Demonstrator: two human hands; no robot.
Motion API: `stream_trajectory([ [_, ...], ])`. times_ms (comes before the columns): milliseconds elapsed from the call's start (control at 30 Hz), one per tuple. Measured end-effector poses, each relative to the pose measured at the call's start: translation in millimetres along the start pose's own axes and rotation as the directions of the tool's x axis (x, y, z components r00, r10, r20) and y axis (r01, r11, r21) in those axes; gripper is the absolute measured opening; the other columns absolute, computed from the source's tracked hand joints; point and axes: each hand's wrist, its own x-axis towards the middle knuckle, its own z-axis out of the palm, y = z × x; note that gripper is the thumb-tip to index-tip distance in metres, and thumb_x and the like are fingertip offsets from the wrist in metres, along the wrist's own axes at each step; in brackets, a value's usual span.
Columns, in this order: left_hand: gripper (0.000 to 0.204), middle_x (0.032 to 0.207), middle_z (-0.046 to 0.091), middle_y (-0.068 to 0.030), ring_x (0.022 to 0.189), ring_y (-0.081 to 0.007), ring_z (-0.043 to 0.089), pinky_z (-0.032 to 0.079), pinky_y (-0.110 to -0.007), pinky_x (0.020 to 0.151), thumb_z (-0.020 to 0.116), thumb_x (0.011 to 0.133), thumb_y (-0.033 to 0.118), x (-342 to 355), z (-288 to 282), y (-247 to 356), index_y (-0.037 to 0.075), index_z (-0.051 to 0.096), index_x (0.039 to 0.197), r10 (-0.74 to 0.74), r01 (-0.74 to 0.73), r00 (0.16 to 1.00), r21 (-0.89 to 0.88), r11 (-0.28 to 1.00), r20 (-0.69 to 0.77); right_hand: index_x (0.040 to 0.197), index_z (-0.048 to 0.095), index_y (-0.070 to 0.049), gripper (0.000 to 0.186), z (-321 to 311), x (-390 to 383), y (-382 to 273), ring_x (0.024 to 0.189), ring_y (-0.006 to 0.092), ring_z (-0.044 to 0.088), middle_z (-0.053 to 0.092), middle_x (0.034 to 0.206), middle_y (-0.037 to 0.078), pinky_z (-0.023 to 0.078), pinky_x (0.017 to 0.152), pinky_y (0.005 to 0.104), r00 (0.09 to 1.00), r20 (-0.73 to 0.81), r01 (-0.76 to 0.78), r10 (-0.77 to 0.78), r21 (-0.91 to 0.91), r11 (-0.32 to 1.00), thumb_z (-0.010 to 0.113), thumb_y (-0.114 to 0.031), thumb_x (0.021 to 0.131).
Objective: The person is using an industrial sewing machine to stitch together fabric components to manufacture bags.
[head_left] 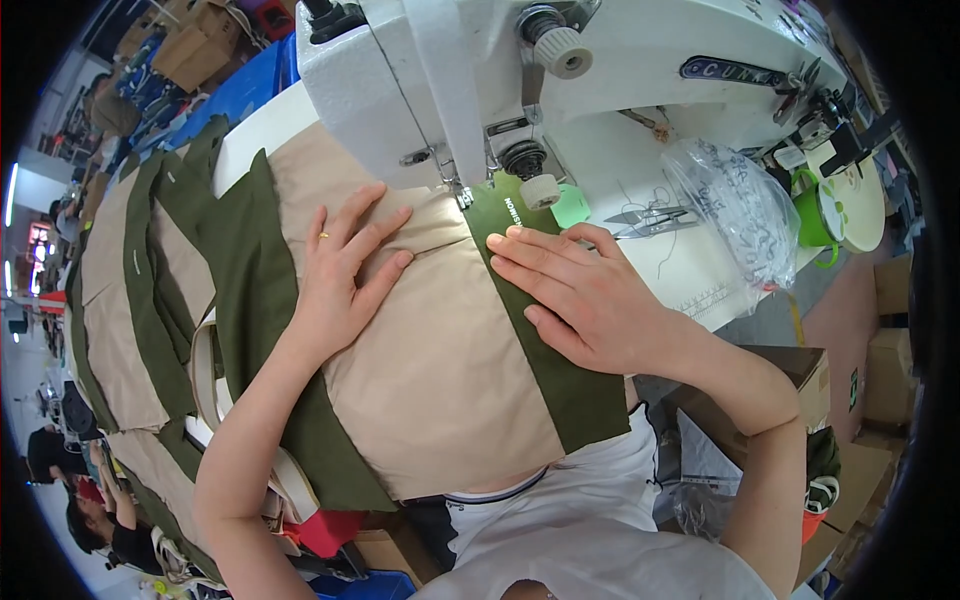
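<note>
Over there, a beige cloth panel (440, 400) with an olive-green strip (585, 415) down its right side lies spread out, good side unclear to me. Its far end sits at the presser foot (464, 199), creases fanning nearby; white lettering marks the strip, and the near end reaches the person's lap.

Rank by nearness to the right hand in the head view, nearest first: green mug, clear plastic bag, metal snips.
1. Metal snips: just beyond the right hand.
2. Clear plastic bag: right of the snips.
3. Green mug: right of the bag.
</note>
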Motion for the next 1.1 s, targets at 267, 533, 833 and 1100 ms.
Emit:
stream_trajectory([
  [267, 0.048, 0.164, 0.050, -0.0107, 0.153, -0.0306, 0.048, 0.020, -0.064, 0.130, 0.072, 0.104, 0.030, 5.6, 1.2, -7.9, 0.020, 0.067, 0.150, -0.006, 0.006, 1.000, 0.000, 1.000, -0.003, 0.149, 0.063, -0.002, 0.050, 0.1, 5.2, 1.8, 0.150, 0.0226, 0.052, 0.058, 0.160, 0.010, 0.038, 0.118, 0.0465, 1.000, -0.011, -0.005, 0.005, -0.025, 1.000, 0.064, -0.019, 0.101],
  [533, 0.046, 0.163, 0.051, -0.0131, 0.155, -0.0319, 0.047, 0.016, -0.068, 0.129, 0.067, 0.107, 0.029, 0.5, 1.4, 6.9, 0.016, 0.064, 0.151, -0.030, 0.030, 0.999, 0.019, 0.999, -0.019, 0.150, 0.061, -0.001, 0.052, -2.4, -5.4, -11.0, 0.152, 0.0239, 0.050, 0.056, 0.162, 0.011, 0.038, 0.118, 0.0459, 1.000, -0.003, -0.014, 0.014, -0.021, 1.000, 0.066, -0.022, 0.102],
  [833, 0.047, 0.161, 0.054, -0.0097, 0.156, -0.0319, 0.046, 0.019, -0.062, 0.131, 0.073, 0.102, 0.022, -15.3, 16.1, 51.7, 0.013, 0.065, 0.147, 0.082, -0.083, 0.996, -0.066, 0.994, -0.015, 0.147, 0.064, -0.001, 0.051, -9.7, -21.9, -21.3, 0.149, 0.0230, 0.054, 0.059, 0.160, 0.010, 0.041, 0.115, 0.0441, 0.999, 0.046, -0.009, 0.009, 0.000, 1.000, 0.068, -0.020, 0.100],
  [1100, 0.044, 0.160, 0.055, -0.0088, 0.156, -0.0320, 0.047, 0.020, -0.062, 0.131, 0.073, 0.102, 0.020, -8.8, 13.0, 41.9, 0.013, 0.067, 0.145, 0.107, -0.106, 0.994, -0.097, 0.990, 0.007, 0.147, 0.064, -0.002, 0.051, -7.3, -19.6, -17.4, 0.149, 0.0232, 0.055, 0.059, 0.160, 0.010, 0.041, 0.115, 0.0440, 1.000, 0.023, -0.003, 0.002, 0.026, 1.000, 0.068, -0.020, 0.100],
])
